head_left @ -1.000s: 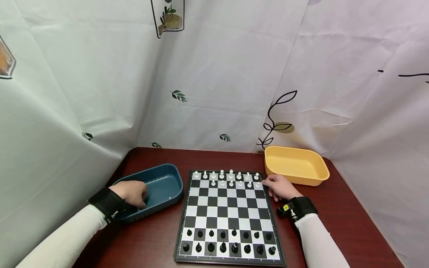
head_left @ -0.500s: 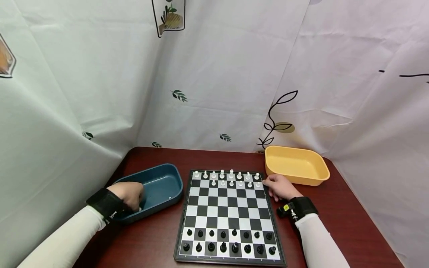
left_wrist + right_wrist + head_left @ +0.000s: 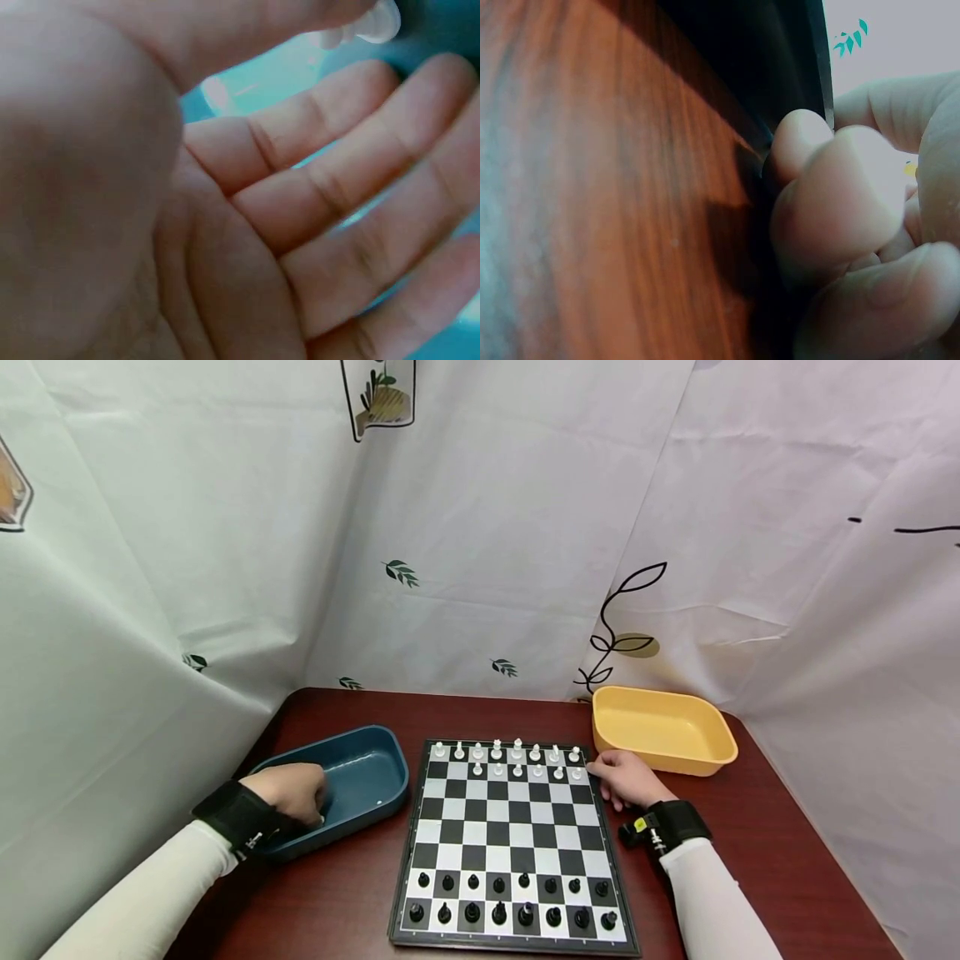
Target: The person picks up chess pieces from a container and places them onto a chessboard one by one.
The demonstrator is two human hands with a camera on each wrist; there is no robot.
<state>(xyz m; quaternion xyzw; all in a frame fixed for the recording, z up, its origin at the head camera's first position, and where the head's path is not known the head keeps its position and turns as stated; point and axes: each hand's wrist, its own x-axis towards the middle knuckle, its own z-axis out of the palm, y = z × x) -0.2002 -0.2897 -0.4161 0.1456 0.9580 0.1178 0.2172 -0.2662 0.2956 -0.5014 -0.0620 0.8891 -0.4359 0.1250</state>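
Note:
My left hand (image 3: 288,793) is down inside the blue tray (image 3: 386,743). In the left wrist view its fingers (image 3: 330,187) lie loosely extended, and a white chess piece (image 3: 379,26) shows beside the thumb tip, partly hidden by it. Whether the thumb touches that piece I cannot tell. My right hand (image 3: 630,777) pinches the far right edge of the chessboard (image 3: 517,835), thumb on top and fingertips against the side. White pieces (image 3: 517,747) stand along the board's far rows, with a full back row and several pawns. Black pieces (image 3: 498,910) fill the two near rows.
A yellow tray (image 3: 660,727) stands at the back right, just behind my right hand. The dark red wooden table (image 3: 330,902) carries everything. White printed cloth (image 3: 480,527) hangs close along the back and both sides. A small white bit (image 3: 379,803) lies in the blue tray.
My left hand has shifted slightly within the blue tray, drawing back left and then a little right again. The right hand, the board and its pieces stay in place.

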